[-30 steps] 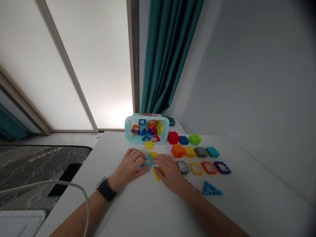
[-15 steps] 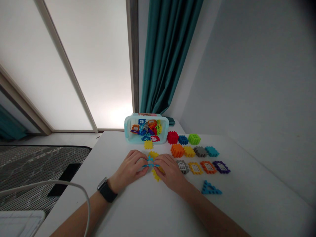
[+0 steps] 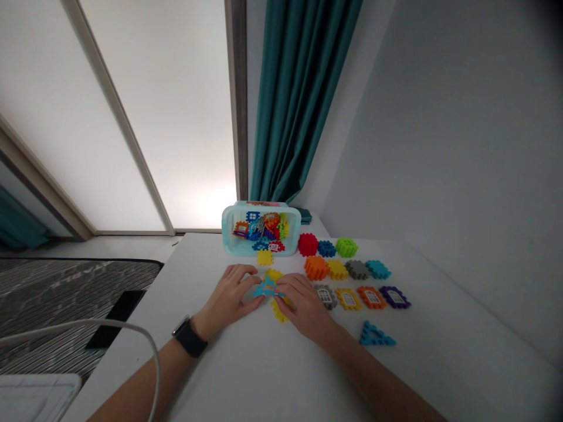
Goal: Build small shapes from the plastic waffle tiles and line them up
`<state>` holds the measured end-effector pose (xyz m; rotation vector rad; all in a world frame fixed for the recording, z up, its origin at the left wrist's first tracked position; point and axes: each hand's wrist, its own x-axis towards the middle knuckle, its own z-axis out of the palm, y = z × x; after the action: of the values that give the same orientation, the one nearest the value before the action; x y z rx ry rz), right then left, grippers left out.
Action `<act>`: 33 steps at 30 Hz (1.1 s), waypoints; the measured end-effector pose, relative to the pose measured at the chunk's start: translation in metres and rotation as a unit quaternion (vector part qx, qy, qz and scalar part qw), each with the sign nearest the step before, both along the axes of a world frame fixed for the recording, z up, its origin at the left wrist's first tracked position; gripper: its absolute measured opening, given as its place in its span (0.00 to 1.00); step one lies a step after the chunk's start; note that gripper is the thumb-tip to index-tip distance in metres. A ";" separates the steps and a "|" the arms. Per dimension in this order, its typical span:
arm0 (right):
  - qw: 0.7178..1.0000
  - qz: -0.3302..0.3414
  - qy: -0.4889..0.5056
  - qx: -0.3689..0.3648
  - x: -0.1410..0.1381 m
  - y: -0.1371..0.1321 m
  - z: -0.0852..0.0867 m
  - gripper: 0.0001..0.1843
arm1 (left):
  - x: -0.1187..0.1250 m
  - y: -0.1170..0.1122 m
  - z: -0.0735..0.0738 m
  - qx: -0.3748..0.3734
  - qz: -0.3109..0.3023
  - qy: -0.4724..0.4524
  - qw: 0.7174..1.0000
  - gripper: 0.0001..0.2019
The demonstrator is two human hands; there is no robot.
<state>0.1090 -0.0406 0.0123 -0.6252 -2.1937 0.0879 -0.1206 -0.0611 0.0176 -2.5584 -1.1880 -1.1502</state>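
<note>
Your hands have eased slightly apart. Your left hand [image 3: 227, 295], fingers loosely curled, and your right hand [image 3: 303, 302], fingers half spread, both sit at the edges of a blue plastic interlocking star piece [image 3: 265, 287], low over the white table [image 3: 246, 375]. You can't tell whether either hand actually grips it. A yellow plastic notched piece [image 3: 278, 310] lies partly hidden under your right hand.

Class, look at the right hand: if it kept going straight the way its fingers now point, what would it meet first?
The blue interlocking plastic piece comes first: the fingertips of the right hand sit at its edge, though from this view I cannot be sure they touch it.
</note>
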 end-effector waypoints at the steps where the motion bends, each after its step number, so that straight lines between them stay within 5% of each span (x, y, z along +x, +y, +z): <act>1: 1.000 0.001 0.002 0.000 0.000 0.000 0.000 0.06 | 0.000 0.000 0.000 -0.001 -0.001 -0.001 1.000 0.10; 33: 0.999 -0.011 0.029 0.009 0.012 0.007 0.002 0.08 | 0.000 -0.001 -0.001 -0.064 -0.018 -0.117 0.991 0.06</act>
<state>0.1208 -0.0338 0.0143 -0.6299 -2.1288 0.0738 -0.1206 -0.0625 0.0162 -2.6021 -1.3071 -1.4627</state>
